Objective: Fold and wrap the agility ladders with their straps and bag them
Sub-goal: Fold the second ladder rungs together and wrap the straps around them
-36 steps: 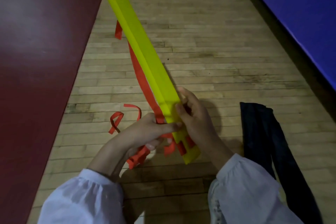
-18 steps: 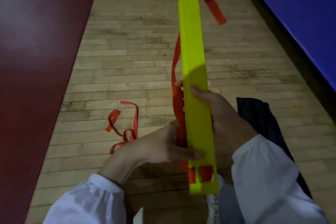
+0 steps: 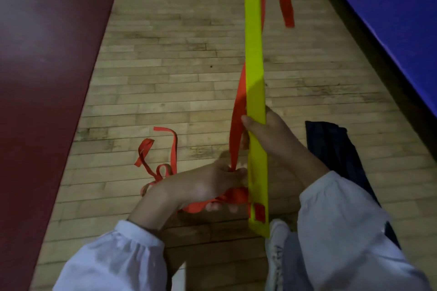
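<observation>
1. Indoor gym or sports hall.
2. Strip hardwood floor (image 3: 189, 78) with a maroon painted zone (image 3: 47, 78) at left.
3. Blue surface (image 3: 390, 7) along the right edge; mat or paint unclear.
4. Training gear: yellow agility ladder (image 3: 254, 54), red straps (image 3: 238, 111).

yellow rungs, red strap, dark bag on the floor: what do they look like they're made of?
Yellow rungs: likely rigid plastic, smooth and matte. They run straight though held only near the lower end, with slots cut at the ends.
Red strap: flat woven webbing, probably nylon. It hangs limp, twists and loops on the wood floor.
Dark bag: soft fabric, lying flat and creased. The weave is too dim to tell.
</observation>
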